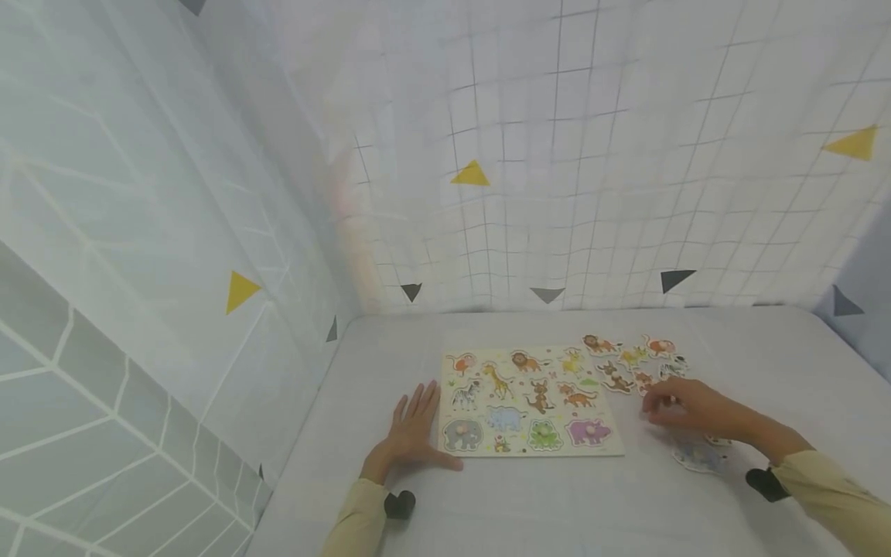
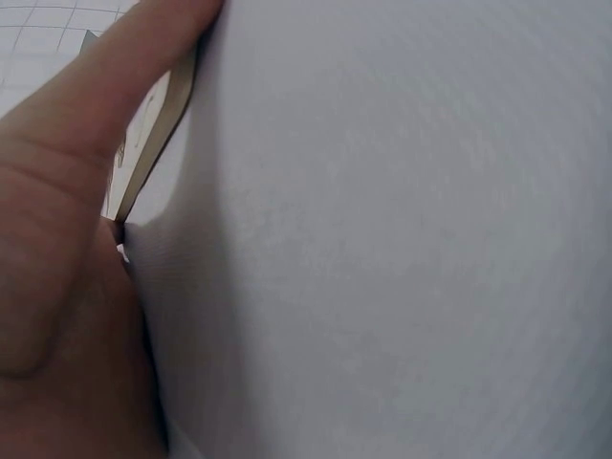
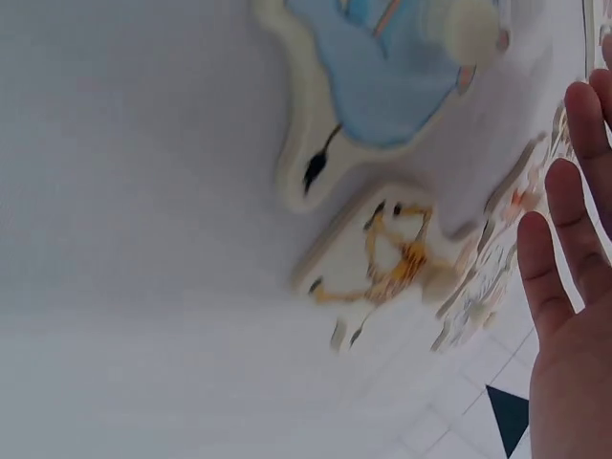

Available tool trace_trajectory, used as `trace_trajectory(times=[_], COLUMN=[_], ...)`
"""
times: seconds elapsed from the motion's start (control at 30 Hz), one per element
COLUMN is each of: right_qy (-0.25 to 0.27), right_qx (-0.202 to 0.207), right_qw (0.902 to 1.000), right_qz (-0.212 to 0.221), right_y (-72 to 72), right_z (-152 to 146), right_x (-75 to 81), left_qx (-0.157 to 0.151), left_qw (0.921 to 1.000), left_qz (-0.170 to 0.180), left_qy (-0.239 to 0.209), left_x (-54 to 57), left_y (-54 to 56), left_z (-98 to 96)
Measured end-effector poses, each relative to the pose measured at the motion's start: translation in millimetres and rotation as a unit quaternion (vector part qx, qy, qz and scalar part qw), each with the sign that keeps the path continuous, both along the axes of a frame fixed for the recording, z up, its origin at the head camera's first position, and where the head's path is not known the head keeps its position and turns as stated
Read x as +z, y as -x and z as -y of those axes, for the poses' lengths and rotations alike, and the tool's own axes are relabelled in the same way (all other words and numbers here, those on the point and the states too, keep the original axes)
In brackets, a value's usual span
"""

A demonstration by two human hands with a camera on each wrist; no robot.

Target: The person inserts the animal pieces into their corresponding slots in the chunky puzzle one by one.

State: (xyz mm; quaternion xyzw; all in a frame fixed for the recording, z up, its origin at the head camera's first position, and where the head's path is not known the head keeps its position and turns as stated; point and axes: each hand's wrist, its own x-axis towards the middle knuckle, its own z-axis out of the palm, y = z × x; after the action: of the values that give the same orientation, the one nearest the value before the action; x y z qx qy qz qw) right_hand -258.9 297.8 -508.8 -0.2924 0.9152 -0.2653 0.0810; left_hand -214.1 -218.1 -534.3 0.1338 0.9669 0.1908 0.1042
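The left hand [image 1: 411, 435] lies flat with fingers spread, its grip wide and holding nothing, fingers along the left edge of the puzzle board [image 1: 511, 401] and thumb beside its near-left corner. The board rests on the table [image 1: 515, 510], long axis running left to right, its pictured animals upright toward the person. The knobbed elephant [image 1: 462, 435], frog [image 1: 544, 435] and hippo [image 1: 588, 432] line its near edge. Beside the far-right corner, the lion piece [image 1: 600, 345] lies lengthwise, head left; the kangaroo piece [image 1: 616, 377] tilts. The right hand [image 1: 689, 407] has its grip loosely parted, fingers slightly bent, with no piece visible in it. Below it, the blue animal piece [image 1: 696, 456] lies crosswise, near the giraffe piece [image 3: 406, 263].
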Motion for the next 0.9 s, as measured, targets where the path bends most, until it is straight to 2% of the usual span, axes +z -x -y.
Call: trace_trajectory(times=[0.2,0.33,0.5,0.67,0.9], right_qy=[-0.041,-0.051,-0.051,-0.048,-0.075], right_qx=[-0.01,-0.011,0.005,0.038,0.022], right_qw=[0.9975,0.9964,0.9965,0.9972,0.996], right_qz=[0.056,0.067,0.066,0.041,0.043], right_y=[-0.6,-0.1,-0.4,1.2,0.3], right_z=[-12.0,-19.3,-27.0,-32.8,-40.9], right_x=[4.0,5.4,7.7,7.6,1.1], left_qx=[-0.001,-0.003,-0.006,-0.004,0.0], left_qw=[1.0,1.0,0.9998,0.9996,1.0], left_qz=[0.0,-0.003,-0.001,0.008,-0.002], left_qy=[0.001,-0.006,-0.018,-0.025,-0.008], left_x=[1.3,1.4,-2.9,-3.3,0.9], left_y=[-0.4,0.0,1.4,1.2,0.0], left_z=[-0.2,0.5,1.8,1.4,0.0])
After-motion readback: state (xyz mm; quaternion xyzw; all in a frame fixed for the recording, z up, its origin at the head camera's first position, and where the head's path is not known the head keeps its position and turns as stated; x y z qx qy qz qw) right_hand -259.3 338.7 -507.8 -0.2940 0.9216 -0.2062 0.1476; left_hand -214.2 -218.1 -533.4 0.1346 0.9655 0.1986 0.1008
